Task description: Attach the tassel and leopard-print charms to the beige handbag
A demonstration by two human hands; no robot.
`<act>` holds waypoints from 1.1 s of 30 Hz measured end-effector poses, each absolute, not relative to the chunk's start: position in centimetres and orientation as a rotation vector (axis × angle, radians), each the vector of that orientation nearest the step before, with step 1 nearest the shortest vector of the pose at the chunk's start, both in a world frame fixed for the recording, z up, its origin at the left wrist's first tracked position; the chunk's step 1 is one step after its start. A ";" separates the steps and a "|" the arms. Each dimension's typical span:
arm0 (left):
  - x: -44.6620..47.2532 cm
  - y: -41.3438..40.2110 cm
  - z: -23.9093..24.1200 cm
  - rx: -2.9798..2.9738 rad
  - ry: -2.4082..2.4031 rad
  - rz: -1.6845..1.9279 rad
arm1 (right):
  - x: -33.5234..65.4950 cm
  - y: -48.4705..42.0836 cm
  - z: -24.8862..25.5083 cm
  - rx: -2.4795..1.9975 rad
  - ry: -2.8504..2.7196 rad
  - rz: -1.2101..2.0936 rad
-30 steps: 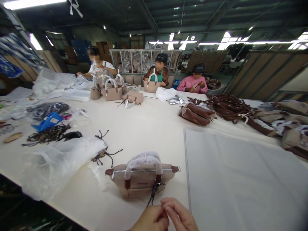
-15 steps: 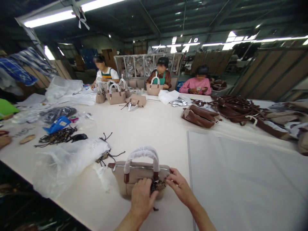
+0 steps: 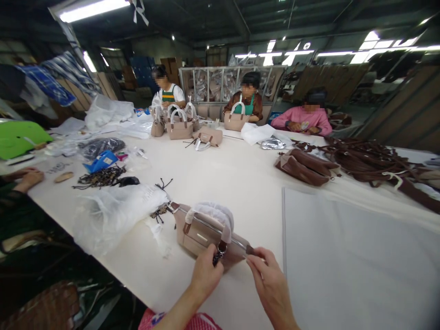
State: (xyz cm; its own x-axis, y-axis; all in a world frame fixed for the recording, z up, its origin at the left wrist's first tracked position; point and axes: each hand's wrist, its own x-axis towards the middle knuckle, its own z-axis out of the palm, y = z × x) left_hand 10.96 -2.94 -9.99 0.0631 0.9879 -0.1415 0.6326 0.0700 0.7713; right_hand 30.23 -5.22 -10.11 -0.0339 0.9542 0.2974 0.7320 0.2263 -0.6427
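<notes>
A beige handbag (image 3: 194, 236) with brown trim stands tilted on the table, turned at an angle. White wrapping covers its handles (image 3: 216, 215). My left hand (image 3: 206, 272) is closed at the near handle's base, around a dark cord charm (image 3: 217, 257) hanging from a metal ring; most of the charm is hidden by my fingers. At the bag's right end, my right hand (image 3: 270, 275) pinches the brown zipper-end tab (image 3: 250, 250). Thumb and fingertips meet there.
Left of the bag lies a clear plastic bag (image 3: 117, 215) with dark cord charms (image 3: 161, 211) beside it. A grey sheet (image 3: 350, 256) covers the right. Brown straps (image 3: 374, 158) and a brown bag (image 3: 305, 167) lie beyond. Co-workers sit across; another person's hands (image 3: 29, 178) rest at left.
The handbag has turned, its right end swinging toward me. My left hand has closed over the charm, and my right hand has shifted right and lower with the bag's end. The view has swung left.
</notes>
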 end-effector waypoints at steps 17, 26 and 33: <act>8.7 -2.2 -10.2 1.104 1.160 0.749 | 26.5 -4.8 -10.9 -1.585 -2.088 0.425; 8.9 -2.3 -9.9 1.051 1.156 0.713 | 25.9 -4.8 -10.7 -1.646 -2.101 0.309; 8.9 -2.3 -9.9 1.037 1.176 0.707 | 26.3 -4.8 -10.6 -1.619 -2.139 0.279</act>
State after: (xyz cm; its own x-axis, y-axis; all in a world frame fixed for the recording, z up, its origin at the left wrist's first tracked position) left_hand 8.89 -2.28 -9.87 0.2693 0.8798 -0.3916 0.0671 0.3885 0.9190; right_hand 26.26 -4.78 -10.56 -0.2171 0.9503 0.2232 0.8612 0.2941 -0.4145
